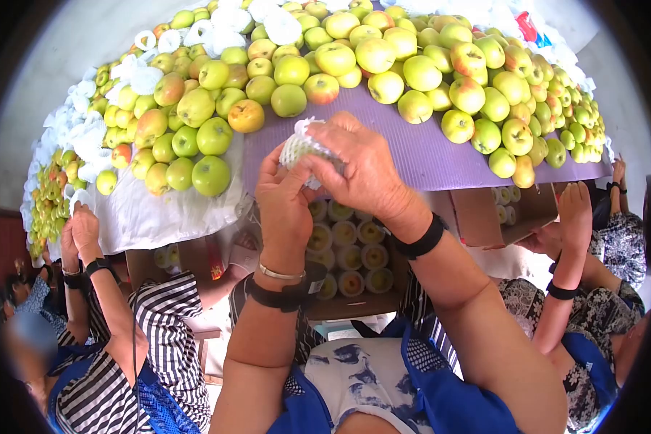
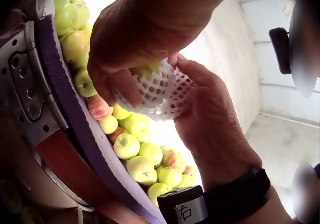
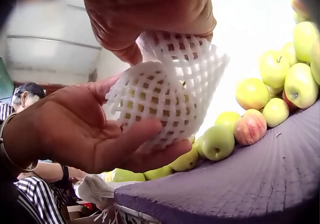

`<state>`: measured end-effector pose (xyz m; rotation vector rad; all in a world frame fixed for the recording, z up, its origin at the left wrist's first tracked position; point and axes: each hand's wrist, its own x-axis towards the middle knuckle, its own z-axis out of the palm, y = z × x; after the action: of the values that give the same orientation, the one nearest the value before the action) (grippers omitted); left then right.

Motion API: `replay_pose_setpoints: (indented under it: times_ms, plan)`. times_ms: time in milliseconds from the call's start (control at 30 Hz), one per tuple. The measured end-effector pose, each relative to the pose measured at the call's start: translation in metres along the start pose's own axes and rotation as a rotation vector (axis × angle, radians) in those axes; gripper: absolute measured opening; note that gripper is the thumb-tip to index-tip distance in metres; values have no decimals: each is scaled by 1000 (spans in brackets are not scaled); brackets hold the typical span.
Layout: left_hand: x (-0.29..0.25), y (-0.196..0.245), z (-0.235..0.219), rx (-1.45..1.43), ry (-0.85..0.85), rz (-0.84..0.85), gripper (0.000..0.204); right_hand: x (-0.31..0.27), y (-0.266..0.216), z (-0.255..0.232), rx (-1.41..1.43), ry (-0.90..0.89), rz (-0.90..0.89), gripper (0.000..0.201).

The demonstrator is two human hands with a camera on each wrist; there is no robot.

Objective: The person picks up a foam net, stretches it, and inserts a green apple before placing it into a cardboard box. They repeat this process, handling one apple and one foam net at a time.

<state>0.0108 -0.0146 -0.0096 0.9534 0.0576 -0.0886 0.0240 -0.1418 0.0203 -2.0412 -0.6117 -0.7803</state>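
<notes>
Both hands meet over the near edge of the table around a yellow-green apple [image 2: 146, 70] in a white foam net [image 3: 155, 96]. My left hand [image 1: 286, 210] holds the netted apple from below, fingers curled along its side in the right wrist view. From above, my right hand [image 1: 365, 163] grips the loose upper end of the net, which stands up beyond the fruit. White mesh covers most of the apple; a bit of bare skin shows in the left wrist view.
A large heap of apples [image 1: 336, 58] covers the purple-padded table [image 1: 427, 152]. Loose foam nets [image 1: 282, 27] lie at the back and left. Below the table edge sits a cardboard box [image 1: 354, 307] with rows of netted apples. People work close on both sides, beside another box [image 1: 477, 217].
</notes>
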Motion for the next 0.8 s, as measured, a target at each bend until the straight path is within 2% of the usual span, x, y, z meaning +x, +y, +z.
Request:
replay_pose_setpoints:
  times_ms: [100,233,333,400,500,567,633,700,800]
  plan:
    - [3,1,-8,-154,4,7,30,-3,-5,10,-4,-13,-62,22]
    - [8,-4,-19,-251,-42,13,30,-7,-5,21,-76,50,-160,21]
    - [12,-8,-25,-349,-112,-40,33,-12,-5,24,-70,-147,-43,21]
    - [13,-7,-28,-440,-152,-111,38,-14,-8,25,16,-149,57,20]
    - [6,6,-20,-564,-319,-175,44,-15,-10,28,34,-166,88,18]
    - [6,6,-17,-477,-263,-146,44,-16,-9,34,-46,-122,-41,14]
    - [9,7,-18,-472,-250,-145,45,-18,-7,42,-176,-14,-277,8]
    - [12,10,-25,-548,-279,-171,45,-23,-12,42,-130,-55,-280,9]
    - [11,14,-23,-537,-180,-98,46,-23,-8,40,32,-48,-245,11]
